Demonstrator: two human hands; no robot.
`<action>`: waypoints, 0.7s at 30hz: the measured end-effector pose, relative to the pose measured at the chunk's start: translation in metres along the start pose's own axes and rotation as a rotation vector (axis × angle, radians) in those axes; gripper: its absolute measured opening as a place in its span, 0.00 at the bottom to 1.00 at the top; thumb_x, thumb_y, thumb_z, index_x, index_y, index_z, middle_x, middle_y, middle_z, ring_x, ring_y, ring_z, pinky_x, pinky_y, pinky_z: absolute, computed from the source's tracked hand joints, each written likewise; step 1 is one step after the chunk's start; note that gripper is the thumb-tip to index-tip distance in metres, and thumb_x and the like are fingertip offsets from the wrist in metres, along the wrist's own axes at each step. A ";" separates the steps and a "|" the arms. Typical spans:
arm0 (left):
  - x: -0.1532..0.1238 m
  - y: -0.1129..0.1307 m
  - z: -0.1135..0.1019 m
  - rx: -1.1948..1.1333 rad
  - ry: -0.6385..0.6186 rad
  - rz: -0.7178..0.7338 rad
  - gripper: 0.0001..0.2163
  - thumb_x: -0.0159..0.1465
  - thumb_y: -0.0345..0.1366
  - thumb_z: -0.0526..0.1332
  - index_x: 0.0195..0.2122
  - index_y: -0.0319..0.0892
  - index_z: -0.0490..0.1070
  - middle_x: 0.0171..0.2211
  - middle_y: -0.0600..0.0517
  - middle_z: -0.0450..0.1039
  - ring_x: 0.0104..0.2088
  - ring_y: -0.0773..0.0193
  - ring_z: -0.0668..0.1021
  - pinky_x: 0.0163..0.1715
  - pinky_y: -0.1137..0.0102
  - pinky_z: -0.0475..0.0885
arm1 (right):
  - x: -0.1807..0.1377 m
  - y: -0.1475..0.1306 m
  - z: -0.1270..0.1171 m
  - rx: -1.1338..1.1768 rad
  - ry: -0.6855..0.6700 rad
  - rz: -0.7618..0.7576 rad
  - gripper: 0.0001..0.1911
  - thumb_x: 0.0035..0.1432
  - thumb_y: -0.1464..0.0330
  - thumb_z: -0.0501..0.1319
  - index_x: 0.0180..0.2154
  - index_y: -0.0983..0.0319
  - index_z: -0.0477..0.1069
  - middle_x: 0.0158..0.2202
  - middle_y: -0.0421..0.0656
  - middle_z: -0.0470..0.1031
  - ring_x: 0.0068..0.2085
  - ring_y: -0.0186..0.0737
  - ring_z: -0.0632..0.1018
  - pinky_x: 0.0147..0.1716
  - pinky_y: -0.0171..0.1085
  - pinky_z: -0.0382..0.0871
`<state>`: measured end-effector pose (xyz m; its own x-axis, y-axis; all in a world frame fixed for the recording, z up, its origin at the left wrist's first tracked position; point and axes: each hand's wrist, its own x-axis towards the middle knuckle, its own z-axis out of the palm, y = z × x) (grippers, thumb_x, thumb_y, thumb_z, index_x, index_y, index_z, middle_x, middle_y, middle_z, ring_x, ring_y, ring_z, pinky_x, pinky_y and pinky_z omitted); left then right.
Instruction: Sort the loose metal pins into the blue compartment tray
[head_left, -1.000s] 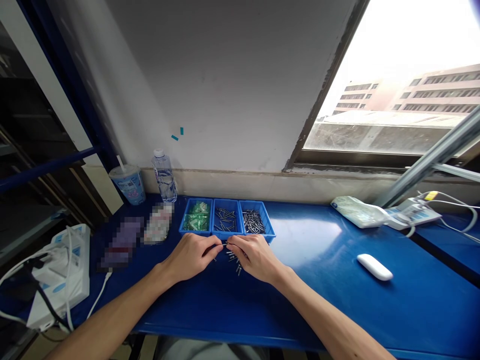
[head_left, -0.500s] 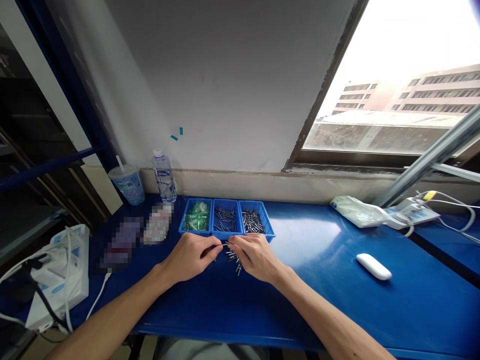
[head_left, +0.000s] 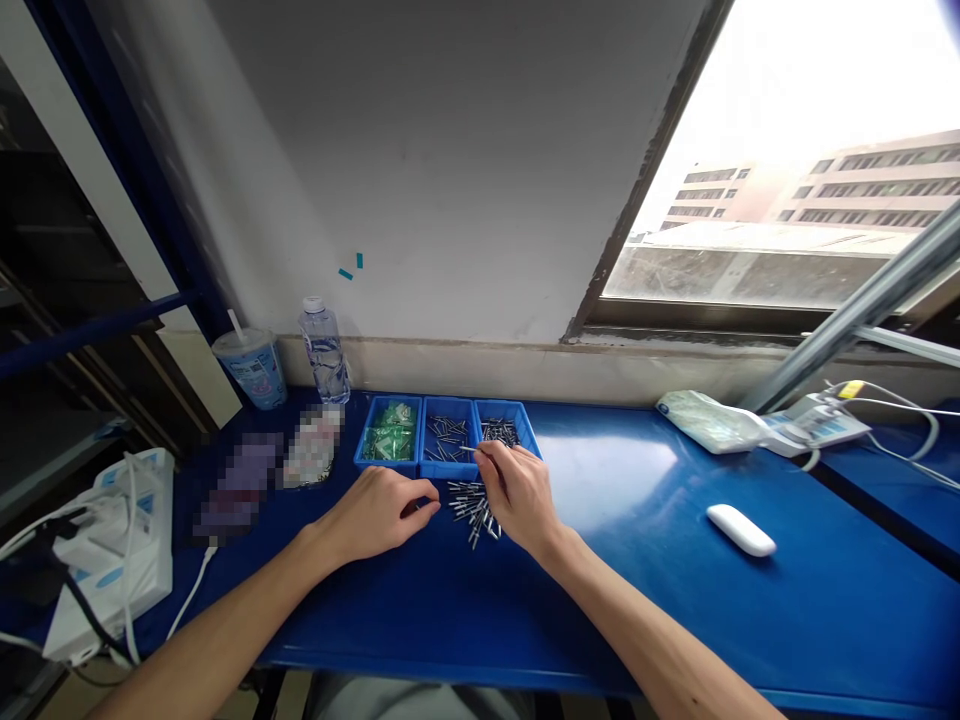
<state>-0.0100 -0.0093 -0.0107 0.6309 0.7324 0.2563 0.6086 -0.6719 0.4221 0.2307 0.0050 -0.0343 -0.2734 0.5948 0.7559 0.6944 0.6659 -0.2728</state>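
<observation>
My right hand [head_left: 519, 492] pinches a thin metal pin [head_left: 466, 449] between thumb and forefinger, its tip pointing left over the front of the middle blue bin [head_left: 459, 468]. Just below lies a loose pile of small metal pins [head_left: 472, 508] on the table, partly covered by that hand. My left hand [head_left: 386, 510] rests left of the pile with its fingers curled in; what they hold, if anything, is hidden. Several thin pins [head_left: 448, 428] lie in the middle bin. Darker metal pieces [head_left: 499, 431] fill the right bin [head_left: 531, 436], and green packets [head_left: 391, 440] lie in the left bin [head_left: 365, 455].
A water bottle [head_left: 325, 352] and a lidded cup with a straw [head_left: 252, 368] stand at the back left. White power strips [head_left: 150, 540] with cables lie at the left edge. On the right are a white oval case [head_left: 741, 530] and a plastic packet [head_left: 705, 421].
My hands have parted. The right hand has moved up toward the bins with the metal pin, uncovering more of the pile. My left hand has stayed nearly in place.
</observation>
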 end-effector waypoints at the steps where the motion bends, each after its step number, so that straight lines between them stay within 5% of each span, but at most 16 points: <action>1: 0.000 0.000 -0.002 0.006 -0.020 -0.009 0.07 0.73 0.37 0.63 0.42 0.45 0.81 0.26 0.57 0.79 0.26 0.66 0.79 0.31 0.72 0.65 | 0.001 0.001 0.001 -0.036 -0.007 0.027 0.16 0.80 0.65 0.49 0.40 0.61 0.71 0.29 0.41 0.79 0.24 0.35 0.72 0.32 0.36 0.60; 7: 0.000 -0.003 -0.008 0.031 -0.044 -0.016 0.08 0.73 0.38 0.61 0.44 0.46 0.81 0.27 0.56 0.79 0.26 0.65 0.79 0.30 0.72 0.65 | 0.001 0.005 -0.002 -0.044 -0.110 0.013 0.18 0.80 0.62 0.49 0.41 0.62 0.73 0.35 0.44 0.80 0.29 0.37 0.76 0.32 0.36 0.62; 14: 0.000 0.001 0.000 0.026 -0.039 0.065 0.08 0.74 0.36 0.60 0.45 0.46 0.80 0.30 0.56 0.81 0.27 0.65 0.80 0.29 0.71 0.64 | -0.002 -0.009 -0.011 0.038 -0.656 -0.146 0.12 0.76 0.70 0.56 0.37 0.61 0.75 0.30 0.40 0.81 0.25 0.35 0.77 0.26 0.36 0.55; 21: -0.001 0.002 -0.001 0.015 -0.016 0.089 0.09 0.75 0.36 0.59 0.45 0.45 0.80 0.28 0.56 0.80 0.25 0.66 0.78 0.29 0.71 0.63 | 0.001 -0.011 -0.009 -0.037 -0.784 -0.075 0.08 0.74 0.70 0.61 0.40 0.62 0.77 0.38 0.43 0.84 0.34 0.39 0.82 0.29 0.36 0.59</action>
<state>-0.0101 -0.0109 -0.0092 0.6901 0.6680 0.2785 0.5570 -0.7359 0.3850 0.2289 -0.0051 -0.0250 -0.7004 0.7023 0.1272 0.6735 0.7094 -0.2079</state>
